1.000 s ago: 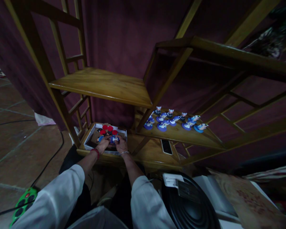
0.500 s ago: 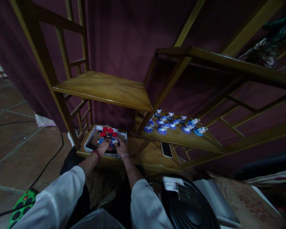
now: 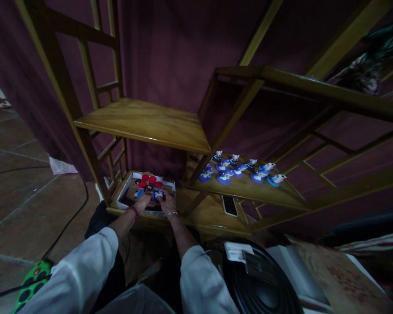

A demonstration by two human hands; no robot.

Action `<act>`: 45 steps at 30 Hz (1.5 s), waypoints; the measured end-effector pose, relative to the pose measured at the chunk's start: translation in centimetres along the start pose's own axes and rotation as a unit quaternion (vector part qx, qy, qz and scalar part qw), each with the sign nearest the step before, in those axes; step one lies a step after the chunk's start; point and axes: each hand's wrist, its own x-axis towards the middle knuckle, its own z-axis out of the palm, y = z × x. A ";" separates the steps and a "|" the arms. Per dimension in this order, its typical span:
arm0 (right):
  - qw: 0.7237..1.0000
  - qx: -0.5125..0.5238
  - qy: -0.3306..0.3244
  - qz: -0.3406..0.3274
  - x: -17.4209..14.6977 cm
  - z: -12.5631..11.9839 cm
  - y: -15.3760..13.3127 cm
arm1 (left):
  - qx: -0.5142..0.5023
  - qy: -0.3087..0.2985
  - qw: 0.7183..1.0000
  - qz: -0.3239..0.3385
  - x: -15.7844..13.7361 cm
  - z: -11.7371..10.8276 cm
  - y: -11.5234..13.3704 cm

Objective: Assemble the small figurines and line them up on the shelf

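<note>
Both hands are down inside a shallow white-walled cardboard box on the low shelf. My right hand is closed on a small blue-and-white figurine at the box's right side. Left of it, my left hand, with a red bead bracelet, has its fingers curled close to that figurine; what they hold is too small and dark to make out. Several figurines with round red bases lie behind the hands. A piece with a blue round part lies by my left fingers.
Several blue, purple and black-and-white figurines stand on the raised shelf at right. A phone lies on the low shelf. Above the box is a wooden shelf board. A black round-topped stool stands to my right.
The hands stay in the box around the figurine, with only slight finger movement. The whole view has shifted a few pixels; nothing else has visibly moved.
</note>
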 end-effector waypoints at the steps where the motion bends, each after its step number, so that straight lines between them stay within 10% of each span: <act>1: 1.000 0.000 0.001 -0.001 0.0 0.0 0.0 | -0.002 -0.002 1.000 0.000 -0.1 0.0 0.0; 33: 0.996 0.056 -0.057 -0.042 1.1 -0.5 0.3 | -0.001 -0.049 0.999 -0.012 -0.6 -0.3 0.8; 41: 0.997 0.020 -0.032 -0.069 1.7 -0.5 1.1 | 0.108 -0.052 0.993 -0.010 0.3 -0.2 0.8; 45: 0.994 -0.038 -0.036 -0.097 1.9 -0.3 1.4 | 0.321 -0.066 0.945 0.020 1.1 -0.2 0.8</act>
